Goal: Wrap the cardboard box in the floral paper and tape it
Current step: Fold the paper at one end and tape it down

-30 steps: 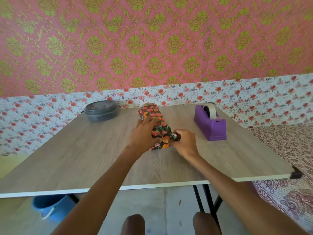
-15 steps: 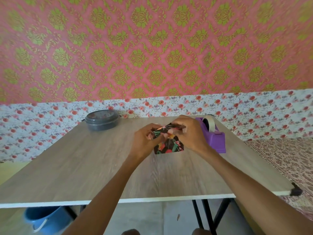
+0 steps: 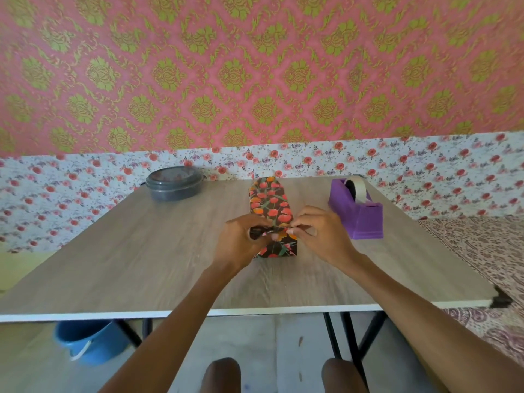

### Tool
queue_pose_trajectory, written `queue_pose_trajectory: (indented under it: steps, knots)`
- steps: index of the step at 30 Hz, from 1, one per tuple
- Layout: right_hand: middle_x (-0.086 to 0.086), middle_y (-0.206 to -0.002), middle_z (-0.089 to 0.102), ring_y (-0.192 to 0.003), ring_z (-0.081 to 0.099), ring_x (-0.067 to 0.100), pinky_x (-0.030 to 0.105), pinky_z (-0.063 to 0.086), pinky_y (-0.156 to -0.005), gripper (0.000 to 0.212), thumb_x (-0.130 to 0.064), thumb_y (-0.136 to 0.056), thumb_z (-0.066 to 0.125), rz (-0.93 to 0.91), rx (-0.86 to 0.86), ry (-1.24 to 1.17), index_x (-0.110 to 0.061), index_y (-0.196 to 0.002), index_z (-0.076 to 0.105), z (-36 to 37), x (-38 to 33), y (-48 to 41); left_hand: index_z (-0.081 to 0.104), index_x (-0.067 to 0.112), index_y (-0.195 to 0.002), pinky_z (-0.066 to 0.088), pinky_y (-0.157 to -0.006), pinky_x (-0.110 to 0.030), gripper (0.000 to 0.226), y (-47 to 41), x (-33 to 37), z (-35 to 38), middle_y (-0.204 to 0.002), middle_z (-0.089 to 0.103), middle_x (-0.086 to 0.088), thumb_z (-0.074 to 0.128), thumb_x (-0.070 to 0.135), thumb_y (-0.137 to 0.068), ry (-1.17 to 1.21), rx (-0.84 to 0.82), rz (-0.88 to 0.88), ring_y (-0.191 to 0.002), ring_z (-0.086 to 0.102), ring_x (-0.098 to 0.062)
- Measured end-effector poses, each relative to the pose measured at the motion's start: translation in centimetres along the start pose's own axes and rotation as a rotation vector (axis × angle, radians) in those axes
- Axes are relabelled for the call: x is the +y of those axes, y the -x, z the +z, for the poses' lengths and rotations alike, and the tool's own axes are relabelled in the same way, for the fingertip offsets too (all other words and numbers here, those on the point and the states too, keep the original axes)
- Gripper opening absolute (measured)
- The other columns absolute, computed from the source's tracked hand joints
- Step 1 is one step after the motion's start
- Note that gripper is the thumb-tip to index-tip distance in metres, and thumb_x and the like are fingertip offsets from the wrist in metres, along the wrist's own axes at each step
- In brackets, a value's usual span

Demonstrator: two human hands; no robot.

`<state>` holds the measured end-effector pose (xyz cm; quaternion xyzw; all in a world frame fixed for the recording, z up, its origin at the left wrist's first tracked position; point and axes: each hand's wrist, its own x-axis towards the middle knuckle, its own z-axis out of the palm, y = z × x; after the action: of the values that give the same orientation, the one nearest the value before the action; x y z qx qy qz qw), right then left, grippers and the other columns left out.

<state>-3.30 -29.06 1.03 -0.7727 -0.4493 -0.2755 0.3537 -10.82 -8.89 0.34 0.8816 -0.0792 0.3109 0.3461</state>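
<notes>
Half a second earlier the box (image 3: pixel 270 205) was up off the table, its end turned toward the camera between both hands. Now it lay flat again near the middle of the table (image 3: pixel 141 265), long axis running away from the person, its top and near end fully covered in paper (image 3: pixel 280 248). A second earlier it had lain at a slant, so it had been picked up, turned and set down squarer.

Both hands met at its near end. The left hand (image 3: pixel 241 245) had its fingers curled over the top left corner, pinching a fold of paper there. The right hand (image 3: pixel 320 239) pinched the same top edge between thumb and forefinger. Whether it also held a strip of tape could not be told.

My reading is that the body was wrapped and the near end was being closed — tape would come next. The far end was too distant to judge.

Behind rose a wall (image 3: pixel 255 66) papered pink and green, with a rose-print band below. The wood-grain table stood on black legs, a blue bucket (image 3: pixel 88 341) under its left side. On it sat a purple dispenser (image 3: pixel 357 217) near the right hand, and a grey lidded bowl (image 3: pixel 174 184) at the far left — well apart from the box.
</notes>
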Motion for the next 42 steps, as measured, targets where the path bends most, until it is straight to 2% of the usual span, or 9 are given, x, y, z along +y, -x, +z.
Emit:
queue_pose_trajectory:
  steps: [6, 11, 15, 21, 28, 31, 33, 37, 42]
  knots:
    - [-0.007, -0.079, 0.063, -0.068, 0.061, 0.009, 0.035, 0.053, -0.057, 0.009, -0.015, -0.077, 0.083, 0.019, -0.049, -0.01, -0.011, -0.079, 0.076, 0.4, 0.4, -0.6, 0.077, 0.03, -0.098, 0.058, -0.06, -0.034, 0.014, 0.5, 2.8, 0.2, -0.088, 0.075, 0.008, 0.069, 0.034, -0.088, -0.104, 0.109, 0.211, -0.074, 0.068, -0.009]
    - [-0.002, -0.077, 0.062, -0.067, 0.062, 0.011, 0.039, 0.054, -0.056, 0.01, -0.008, -0.075, 0.083, 0.031, -0.056, -0.015, -0.008, -0.077, 0.074, 0.4, 0.5, -0.6, 0.076, 0.02, -0.103, 0.059, -0.064, -0.03, 0.016, 0.7, 2.3, 0.4, -0.094, 0.075, 0.002, 0.07, 0.023, -0.088, -0.203, 0.099, 0.32, -0.081, 0.069, -0.015]
    - [-0.003, -0.077, 0.06, -0.067, 0.06, 0.01, 0.037, 0.054, -0.058, 0.011, -0.009, -0.079, 0.081, 0.014, -0.066, -0.016, -0.008, -0.074, 0.071, 0.2, 0.2, -0.5, 0.071, 0.021, -0.112, 0.055, -0.079, -0.032, 0.032, 0.2, 1.4, 0.0, -0.109, 0.071, 0.001, 0.078, 0.02, -0.081, -0.291, -0.004, 0.21, -0.097, 0.064, -0.019]
    - [-0.009, -0.079, 0.062, -0.072, 0.056, 0.011, 0.032, 0.05, -0.06, 0.014, -0.029, -0.08, 0.08, -0.043, -0.106, 0.109, -0.017, -0.085, 0.075, -0.3, -0.7, -0.8, 0.078, 0.021, -0.104, 0.058, -0.074, -0.034, 0.021, -0.8, 1.2, -0.6, -0.099, 0.075, 0.001, 0.075, 0.014, -0.084, -0.328, 0.0, 0.226, -0.089, 0.069, -0.02]
    - [-0.009, -0.069, 0.061, -0.07, 0.055, 0.014, 0.037, 0.049, -0.059, 0.015, -0.022, -0.083, 0.076, -0.035, -0.063, 0.136, -0.015, -0.071, 0.071, 0.1, -1.0, -1.1, 0.079, 0.018, -0.1, 0.05, -0.068, -0.019, 0.015, -0.4, 0.5, -0.6, -0.095, 0.076, 0.002, 0.074, 0.02, -0.086, -0.251, 0.025, 0.19, -0.081, 0.069, -0.015]
    - [-0.012, -0.082, 0.063, -0.077, 0.058, 0.013, 0.034, 0.052, -0.064, 0.008, -0.023, -0.084, 0.077, -0.057, -0.063, 0.115, -0.015, -0.084, 0.074, 0.2, -1.0, -0.6, 0.078, 0.013, -0.102, 0.049, -0.071, -0.014, 0.019, 0.0, 0.2, -1.2, -0.096, 0.076, -0.001, 0.076, 0.012, -0.083, -0.156, 0.025, 0.161, -0.081, 0.065, -0.01]
    - [-0.006, -0.094, 0.069, -0.086, 0.061, 0.014, 0.03, 0.054, -0.071, 0.019, -0.022, -0.081, 0.08, -0.055, -0.068, 0.129, -0.014, -0.098, 0.076, 0.1, -0.8, -0.3, 0.077, 0.012, -0.103, 0.052, -0.077, -0.018, 0.022, -0.1, 0.0, -1.6, -0.098, 0.075, -0.002, 0.076, 0.007, -0.082, -0.146, -0.004, 0.161, -0.085, 0.067, -0.012]
    - [-0.001, -0.09, 0.071, -0.083, 0.063, 0.019, 0.036, 0.056, -0.069, 0.016, -0.013, -0.077, 0.083, -0.093, -0.068, 0.193, -0.01, -0.091, 0.077, 0.1, -0.8, -0.4, 0.076, 0.011, -0.106, 0.045, -0.079, -0.013, 0.022, -0.4, 0.0, -2.0, -0.101, 0.074, -0.005, 0.075, 0.008, -0.084, -0.217, -0.07, 0.202, -0.091, 0.069, -0.02]
    - [-0.001, -0.084, 0.069, -0.078, 0.061, 0.018, 0.029, 0.052, -0.065, 0.01, -0.009, -0.078, 0.08, -0.125, -0.073, 0.208, -0.009, -0.088, 0.077, 0.2, -1.1, -0.3, 0.075, 0.011, -0.107, 0.054, -0.079, -0.033, 0.026, -0.3, 0.0, -1.9, -0.104, 0.073, -0.009, 0.076, 0.007, -0.081, -0.374, -0.083, 0.337, -0.093, 0.069, -0.028]
